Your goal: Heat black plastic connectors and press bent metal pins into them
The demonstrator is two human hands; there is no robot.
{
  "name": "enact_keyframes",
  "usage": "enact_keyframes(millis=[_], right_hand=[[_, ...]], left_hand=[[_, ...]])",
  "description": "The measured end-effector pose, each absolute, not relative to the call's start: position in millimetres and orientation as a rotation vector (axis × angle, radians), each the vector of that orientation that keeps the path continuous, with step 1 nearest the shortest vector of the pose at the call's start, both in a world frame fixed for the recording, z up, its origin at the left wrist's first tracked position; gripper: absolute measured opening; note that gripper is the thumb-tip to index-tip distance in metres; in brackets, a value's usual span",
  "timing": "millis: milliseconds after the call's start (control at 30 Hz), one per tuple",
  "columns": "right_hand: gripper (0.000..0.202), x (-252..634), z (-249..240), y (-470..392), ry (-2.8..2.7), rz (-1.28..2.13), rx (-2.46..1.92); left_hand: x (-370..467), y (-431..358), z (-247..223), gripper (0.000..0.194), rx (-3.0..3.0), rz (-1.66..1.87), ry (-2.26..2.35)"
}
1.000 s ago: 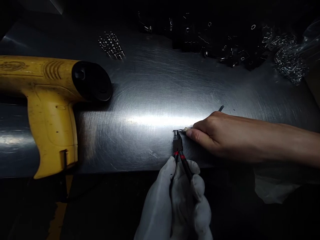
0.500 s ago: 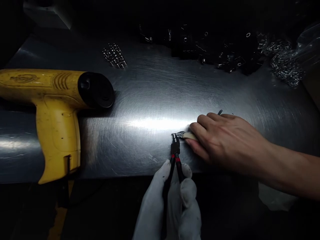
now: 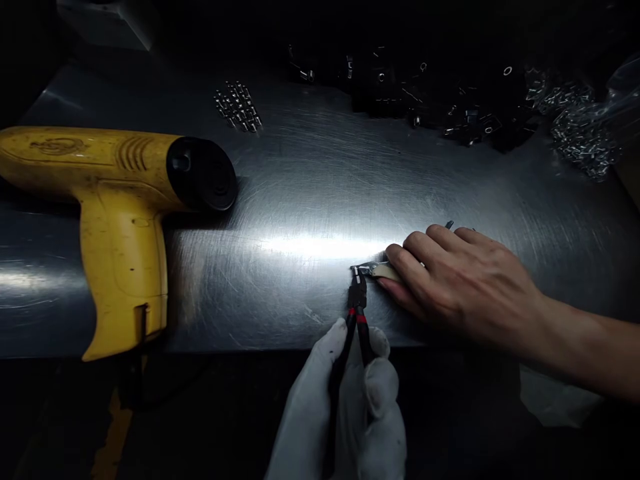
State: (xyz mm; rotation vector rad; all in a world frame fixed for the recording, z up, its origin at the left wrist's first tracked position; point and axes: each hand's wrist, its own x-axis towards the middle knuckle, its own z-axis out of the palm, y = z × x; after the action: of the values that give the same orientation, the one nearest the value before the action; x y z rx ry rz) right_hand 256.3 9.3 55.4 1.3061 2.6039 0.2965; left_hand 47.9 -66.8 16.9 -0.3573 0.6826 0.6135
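My left hand (image 3: 345,400), in a white glove, is closed around black pliers (image 3: 357,297) with red bands on the handles. Their jaws point away from me and grip a small shiny metal piece (image 3: 355,270). Bare and palm down, my right hand (image 3: 450,280) wraps a hand tool (image 3: 384,271) with a cream handle and a metal head. That head reaches left to the small piece at the plier tips. Most of this tool is under my fingers, so its exact kind is hidden; a dark end sticks out beyond my knuckles.
A yellow heat gun (image 3: 125,233) lies at left on the scratched metal tabletop (image 3: 300,187). Behind stands a cluster of small metal pieces (image 3: 239,107). Dark parts with shiny bits (image 3: 400,100) line the back; small metal pieces (image 3: 583,137) are heaped by clear plastic at right.
The whole view has shifted slightly, so things sit a little farther right in the picture. Both hands keep their grips, and the two tools still meet at the small metal piece.
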Motion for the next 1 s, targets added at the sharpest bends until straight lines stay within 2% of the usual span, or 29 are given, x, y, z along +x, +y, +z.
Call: enact_keyframes(millis=[200, 600, 700, 800, 900, 1000], right_hand=[[0.042, 257, 52, 10, 2.618, 0.255, 1.299], [0.048, 250, 62, 21, 2.635, -0.244, 1.555], [0.033, 253, 65, 28, 2.611, -0.632, 1.71], [0.016, 256, 63, 35, 2.653, -1.072, 1.687], [0.008, 255, 59, 43, 2.747, -1.089, 1.614], [0.009, 254, 58, 49, 2.833, -0.984, 1.496]], left_hand=[[49, -67, 17, 0.019, -0.362, 0.591, 0.66], [49, -55, 28, 0.032, -0.372, 0.433, 0.654], [50, -55, 30, 0.033, -0.359, 0.445, 0.661], [52, -56, 32, 0.033, -0.347, 0.465, 0.666], [52, -55, 33, 0.031, -0.339, 0.477, 0.666], [50, -53, 33, 0.032, -0.338, 0.464, 0.66]])
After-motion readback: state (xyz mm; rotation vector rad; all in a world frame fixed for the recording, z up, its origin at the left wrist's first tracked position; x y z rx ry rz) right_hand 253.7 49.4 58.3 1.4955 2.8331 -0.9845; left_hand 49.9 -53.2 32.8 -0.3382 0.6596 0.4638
